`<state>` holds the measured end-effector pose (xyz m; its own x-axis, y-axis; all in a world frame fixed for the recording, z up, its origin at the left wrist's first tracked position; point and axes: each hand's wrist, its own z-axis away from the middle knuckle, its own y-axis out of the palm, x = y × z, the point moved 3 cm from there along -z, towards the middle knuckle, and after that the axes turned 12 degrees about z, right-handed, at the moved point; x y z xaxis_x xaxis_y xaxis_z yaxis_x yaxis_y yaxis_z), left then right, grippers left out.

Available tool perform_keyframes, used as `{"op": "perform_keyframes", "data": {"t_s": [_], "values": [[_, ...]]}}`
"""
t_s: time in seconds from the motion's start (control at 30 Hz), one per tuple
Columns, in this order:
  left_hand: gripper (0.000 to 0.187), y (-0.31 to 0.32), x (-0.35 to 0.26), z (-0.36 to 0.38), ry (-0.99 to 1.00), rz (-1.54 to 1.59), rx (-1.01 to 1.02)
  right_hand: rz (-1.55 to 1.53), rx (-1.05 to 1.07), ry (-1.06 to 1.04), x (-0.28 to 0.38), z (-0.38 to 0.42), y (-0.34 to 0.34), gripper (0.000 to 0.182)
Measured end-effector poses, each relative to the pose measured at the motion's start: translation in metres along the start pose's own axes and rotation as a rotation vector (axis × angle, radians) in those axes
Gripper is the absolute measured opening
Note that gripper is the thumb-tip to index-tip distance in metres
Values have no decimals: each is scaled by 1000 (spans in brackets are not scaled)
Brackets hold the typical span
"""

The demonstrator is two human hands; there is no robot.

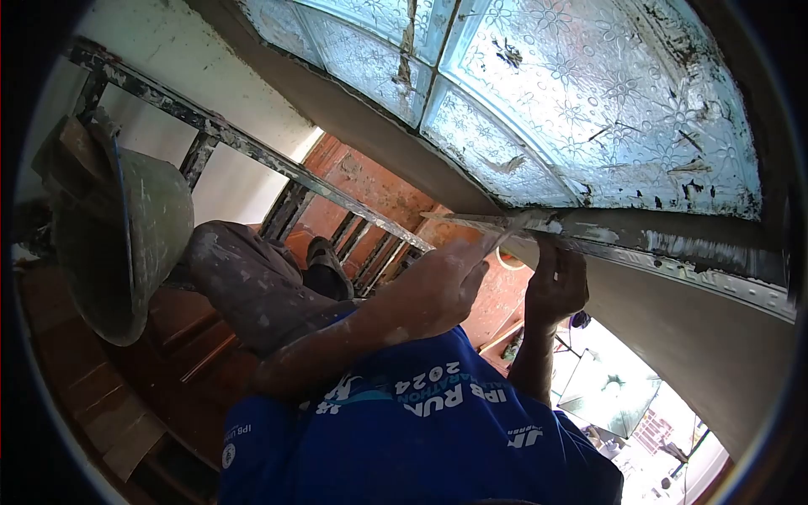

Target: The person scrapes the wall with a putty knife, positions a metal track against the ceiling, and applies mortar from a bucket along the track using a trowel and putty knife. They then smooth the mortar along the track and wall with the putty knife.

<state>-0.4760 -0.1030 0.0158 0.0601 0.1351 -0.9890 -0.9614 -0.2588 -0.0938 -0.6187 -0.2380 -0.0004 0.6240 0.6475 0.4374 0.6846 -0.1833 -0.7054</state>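
Observation:
My left hand (450,282) is closed round a thin, pale, flat tool (507,231), whose tip meets the mortar-smeared ledge under the glass-block window (589,101). Just to its right, my right hand (557,286) has its fingers bent up against the underside of a long metal straightedge (673,268), pinching its lower edge. This straightedge lies along the ledge, with wet grey mortar (699,244) between it and the glass blocks. Both hands are dusty with plaster.
A splattered metal ladder (219,130) stands at the left, with a mortar-crusted bucket (151,227) beside it. My knee (244,269) and shoe (324,261) are near its rungs. Reddish floor (370,181) lies far below. Curved grey wall (665,337) spans the right.

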Motion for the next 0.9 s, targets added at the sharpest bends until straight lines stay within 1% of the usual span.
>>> {"op": "perform_keyframes", "data": {"t_s": [0.07, 0.17, 0.2, 0.3, 0.37, 0.4, 0.43, 0.5, 0.6, 0.63, 0.67, 0.77, 0.8, 0.83, 0.87, 0.9], "values": [[43, 8, -2, -4, 62, 43, -99, 10, -2, 9, 2, -1, -1, 8], [45, 24, -14, -12, -95, 43, 24, 37, 3, -10, 0, -1, -1, 8], [46, 30, -21, -13, -1, 51, -40, 40, 12, 9, -1, 0, -2, 7], [46, 32, -27, -9, 57, 20, -49, 82, 40, 28, -5, 1, -4, 7], [45, 11, -37, 0, -56, -45, 119, 114, 74, 1, -12, 4, -4, 8], [45, -3, -41, 10, -133, -87, 175, 159, 72, -45, -16, 6, -4, 8], [43, -13, -38, 23, -145, 1, 186, 184, 69, -99, -21, 7, -2, 9], [38, -39, -48, 53, -66, 43, 18, 258, 64, -129, -27, 9, 6, 12], [41, -102, -103, 124, 40, -281, -195, 207, 59, -136, -20, 5, 4, 15], [42, -123, -123, 158, 101, -417, -343, 192, 78, -146, -22, 4, 3, 17], [38, -143, -137, 182, -41, -459, -518, 116, 68, -120, -24, 6, 4, 16], [30, -203, -187, 237, -460, -538, -1034, 123, 40, -97, -23, 5, 6, 17], [29, -223, -201, 259, -600, -551, -1204, 149, 84, -70, -22, 5, 5, 17], [26, -254, -186, 283, -667, -489, -1163, 138, 85, -87, -23, 5, 5, 17], [24, -290, -151, 306, -733, -424, -1121, 129, 85, -104, -24, 5, 5, 17], [23, -326, -110, 323, -701, -661, -1013, 118, 84, -124, -24, 4, 5, 17]]}}
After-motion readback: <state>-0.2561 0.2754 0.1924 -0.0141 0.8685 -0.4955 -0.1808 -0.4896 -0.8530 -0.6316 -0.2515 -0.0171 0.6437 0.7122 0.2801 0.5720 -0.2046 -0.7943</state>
